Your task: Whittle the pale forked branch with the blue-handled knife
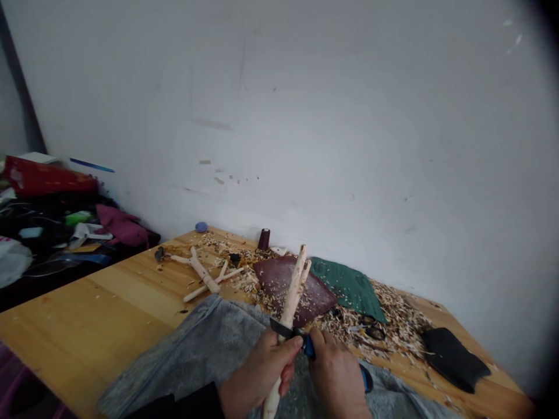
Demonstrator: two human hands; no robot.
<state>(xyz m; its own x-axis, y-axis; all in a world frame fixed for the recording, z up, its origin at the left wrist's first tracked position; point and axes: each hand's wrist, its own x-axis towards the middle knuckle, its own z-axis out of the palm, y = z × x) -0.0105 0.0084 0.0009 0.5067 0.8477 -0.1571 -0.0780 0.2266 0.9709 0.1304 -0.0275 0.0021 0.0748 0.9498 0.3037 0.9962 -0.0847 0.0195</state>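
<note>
My left hand [266, 366] is wrapped round a pale, peeled forked branch [293, 290], which stands nearly upright with its fork at the top. Its thumb lies by the back of a dark knife blade [280, 327]. In my right hand [336, 369] is the knife, by its blue and black handle [309, 346]. The blade crosses the branch just above my left hand and appears to touch it. Beneath both hands a grey cloth [192, 349] covers the near part of the wooden table [82, 314].
Two peeled forked sticks [203, 273] lie left of the cloth. Wood shavings [399, 323] cover much of the table's back, around a maroon sheet [279, 279], a green sheet [345, 282] and scissors [373, 329]. A black pad [454, 358] lies right. Clutter, including a red bag [48, 176], is far left.
</note>
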